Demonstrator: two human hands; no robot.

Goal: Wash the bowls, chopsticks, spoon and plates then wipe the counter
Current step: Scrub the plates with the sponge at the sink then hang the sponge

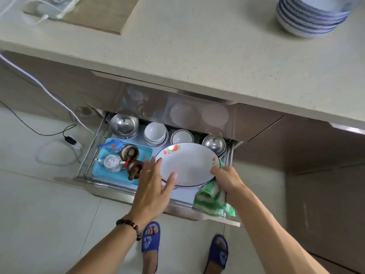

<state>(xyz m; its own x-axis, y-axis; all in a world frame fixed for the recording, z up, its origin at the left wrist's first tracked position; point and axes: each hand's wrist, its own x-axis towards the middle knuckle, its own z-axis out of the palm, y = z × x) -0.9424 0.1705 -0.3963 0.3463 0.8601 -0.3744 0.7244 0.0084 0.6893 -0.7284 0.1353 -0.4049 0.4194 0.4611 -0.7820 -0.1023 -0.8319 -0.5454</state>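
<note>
A white plate (pixel 189 165) with red flowers on its rim is held over the open drawer (pixel 102 186) under the counter. My left hand (pixel 152 186) lies flat against the plate's left edge, fingers spread, thumb under the rim. My right hand (pixel 227 179) grips the plate's right edge together with a green and white cloth (pixel 213 200) that hangs below it. A stack of blue-rimmed white bowls (pixel 310 16) stands on the beige counter (pixel 197 56) at the top right.
Inside the drawer sit steel bowls (pixel 124 123), white bowls (pixel 155 133) and a blue tray (pixel 102 165) with a small teapot (pixel 111 163) and brown cups. White and black cables (pixel 59 101) trail over the tiled floor at left. My blue slippers (pixel 151 240) stand before the drawer.
</note>
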